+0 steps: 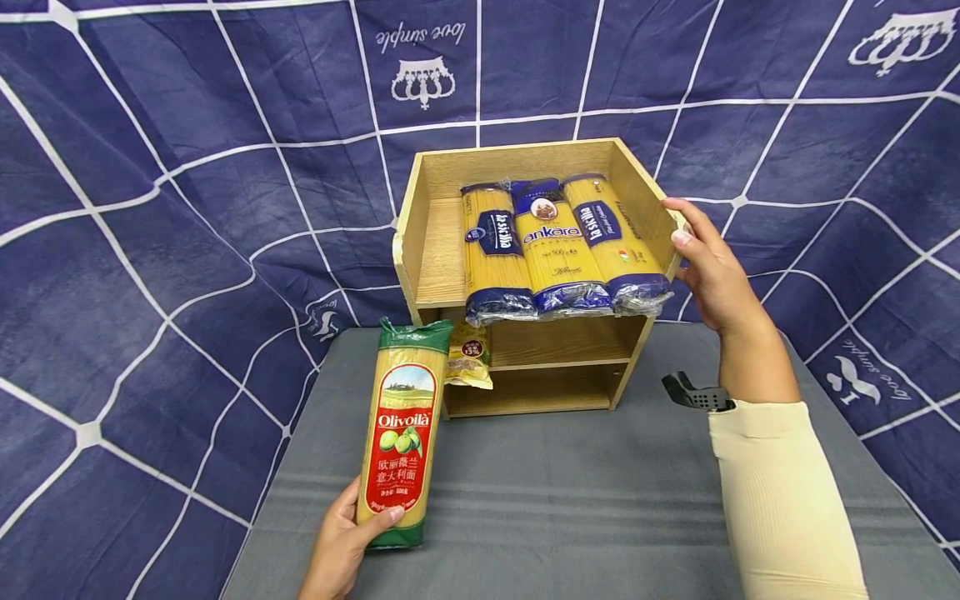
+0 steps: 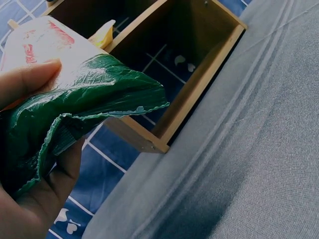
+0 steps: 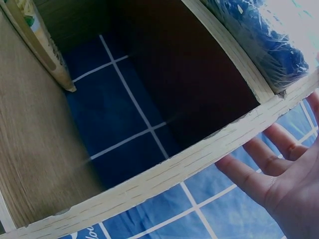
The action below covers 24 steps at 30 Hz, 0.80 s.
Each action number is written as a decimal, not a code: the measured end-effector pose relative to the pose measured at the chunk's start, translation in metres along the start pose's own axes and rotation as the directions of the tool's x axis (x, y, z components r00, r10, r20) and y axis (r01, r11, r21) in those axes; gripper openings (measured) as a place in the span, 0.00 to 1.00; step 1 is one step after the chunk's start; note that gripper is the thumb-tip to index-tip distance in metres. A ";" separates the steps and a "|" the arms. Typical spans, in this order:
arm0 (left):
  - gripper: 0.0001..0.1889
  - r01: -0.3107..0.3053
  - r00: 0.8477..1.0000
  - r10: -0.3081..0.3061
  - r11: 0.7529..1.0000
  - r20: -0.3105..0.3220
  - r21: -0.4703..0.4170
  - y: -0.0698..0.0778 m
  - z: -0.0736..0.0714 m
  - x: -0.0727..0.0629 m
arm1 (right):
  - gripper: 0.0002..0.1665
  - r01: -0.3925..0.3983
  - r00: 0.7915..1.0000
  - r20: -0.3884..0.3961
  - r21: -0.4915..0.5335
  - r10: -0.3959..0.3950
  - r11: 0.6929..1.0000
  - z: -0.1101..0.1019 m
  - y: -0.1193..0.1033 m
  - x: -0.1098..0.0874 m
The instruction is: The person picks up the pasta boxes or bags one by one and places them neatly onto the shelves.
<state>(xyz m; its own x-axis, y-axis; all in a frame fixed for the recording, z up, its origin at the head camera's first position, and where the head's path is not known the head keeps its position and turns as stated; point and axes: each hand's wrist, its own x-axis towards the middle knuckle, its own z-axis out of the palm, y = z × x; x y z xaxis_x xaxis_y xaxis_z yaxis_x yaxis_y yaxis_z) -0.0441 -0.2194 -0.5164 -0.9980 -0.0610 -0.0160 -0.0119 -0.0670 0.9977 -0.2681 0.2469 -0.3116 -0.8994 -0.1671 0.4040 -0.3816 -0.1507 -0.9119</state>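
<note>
My left hand [image 1: 341,533] grips the lower end of a spaghetti pack [image 1: 401,433] with a red Olivoilà label and green ends. The thumb lies on its front, and the pack stands nearly upright left of a wooden shelf [image 1: 408,225]. Seen from the left wrist, the crimped green end of the pack [image 2: 99,89] fills the grip. My right hand [image 1: 712,267] holds the shelf's right side panel near its front top, thumb at the edge. In the right wrist view its fingers [image 3: 249,174] lie along the panel's outer side.
On the shelf top lie two La Sicilia spaghetti packs [image 1: 495,242] [image 1: 603,225] with an Ankara pack [image 1: 555,242] between them. A yellow food bag [image 1: 468,358] sits at the left of the compartment below. Grey cloth [image 1: 540,492] covers the table; a blue checked curtain [image 1: 225,208] surrounds it.
</note>
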 end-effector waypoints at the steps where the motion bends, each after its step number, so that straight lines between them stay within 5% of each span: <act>1: 0.28 -0.001 1.000 0.001 1.000 0.004 0.001 0.000 0.001 0.001 | 0.27 0.001 1.000 0.001 0.000 -0.001 1.000 0.000 0.000 0.000; 24: 0.29 0.020 0.997 -0.020 1.000 0.070 0.006 0.004 0.019 0.006 | 0.27 -0.008 1.000 -0.002 -0.016 0.008 1.000 -0.001 -0.001 -0.001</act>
<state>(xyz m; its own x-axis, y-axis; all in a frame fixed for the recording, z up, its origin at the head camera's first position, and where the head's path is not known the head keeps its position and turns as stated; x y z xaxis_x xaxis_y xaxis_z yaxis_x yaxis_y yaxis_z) -0.0513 -0.2009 -0.5108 -0.9995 0.0099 -0.0315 -0.0320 -0.0626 0.9975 -0.2669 0.2478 -0.3107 -0.9027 -0.1666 0.3966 -0.3779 -0.1336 -0.9162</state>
